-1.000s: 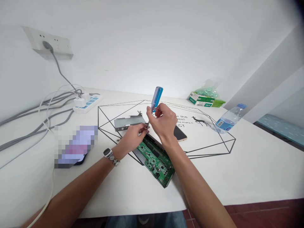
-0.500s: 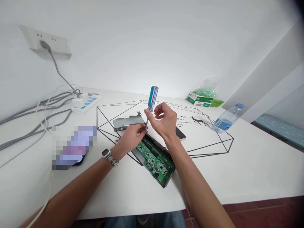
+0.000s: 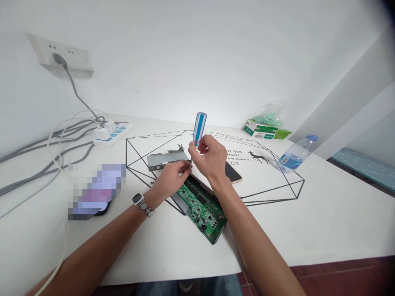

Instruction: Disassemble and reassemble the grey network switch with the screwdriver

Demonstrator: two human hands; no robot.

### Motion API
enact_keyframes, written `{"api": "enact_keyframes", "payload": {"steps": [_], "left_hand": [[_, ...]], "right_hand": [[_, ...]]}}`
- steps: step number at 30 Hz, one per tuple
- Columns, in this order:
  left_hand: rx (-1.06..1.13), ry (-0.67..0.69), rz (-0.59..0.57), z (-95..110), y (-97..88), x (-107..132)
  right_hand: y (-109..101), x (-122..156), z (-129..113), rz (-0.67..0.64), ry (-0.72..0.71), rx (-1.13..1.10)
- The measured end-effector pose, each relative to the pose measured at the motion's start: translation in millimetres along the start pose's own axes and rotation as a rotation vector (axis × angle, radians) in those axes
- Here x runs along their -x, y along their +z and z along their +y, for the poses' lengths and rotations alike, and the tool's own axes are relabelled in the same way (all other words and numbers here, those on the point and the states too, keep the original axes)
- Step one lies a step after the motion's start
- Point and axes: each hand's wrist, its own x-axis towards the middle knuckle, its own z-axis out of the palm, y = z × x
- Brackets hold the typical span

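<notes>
Nearest the camera, both bare forearms are reaching out over the white table (image 3: 308,230), a wristwatch (image 3: 141,201) sitting on the left one. Just beyond the watch, a green circuit board (image 3: 202,209) is lying flat in its dark tray, angled across the black line drawing printed on the tabletop.

At the board's far end the left hand (image 3: 170,179) is resting low, fingertips drawn together in a pinch right at the bottom of the metal shaft. Whether they are gripping the shaft itself or something small beside it cannot be told. The right hand (image 3: 211,159) is hovering just above, curled closed around the lower part of the screwdriver (image 3: 199,127), which is standing nearly upright, its blue-and-clear handle poking out above the knuckles.

Just behind the left hand, a grey metal plate (image 3: 166,158) is lying flat; a phone (image 3: 235,174) is peeking out from behind the right wrist. To the left, a blurred-out object (image 3: 95,189) is lying on the table.

Farther back, a power strip (image 3: 112,133) with grey cables is sitting at the left, a water bottle (image 3: 294,153) is lying tipped at the right, and a green box (image 3: 262,129) is sitting near the wall. A wall socket (image 3: 60,57) is hanging highest of all.
</notes>
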Motion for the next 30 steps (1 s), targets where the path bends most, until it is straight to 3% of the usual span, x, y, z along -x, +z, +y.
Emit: {"api": "enact_keyframes", "payload": {"steps": [6,12,17,23,30], "left_hand": [[0.012,0.006,-0.003,4.3,-1.1,0.6],[0.003,0.01,-0.011,3.2,-1.3,0.8],[0.006,0.005,-0.008,3.4,-0.8,0.7],[0.018,0.002,-0.009,5.7,-2.0,0.9],[0.003,0.009,-0.015,5.3,-2.9,0.4]], "right_hand": [[-4.1,-0.2,9.7,-0.161,-0.065,-0.186],[-2.0,2.8,0.3,-0.045,0.058,-0.167],[-0.9,3.9,-3.0,-0.019,0.036,-0.093],[-5.4,4.9,0.8,-0.074,0.01,-0.084],[-6.5,6.5,1.0,-0.146,0.036,-0.225]]}}
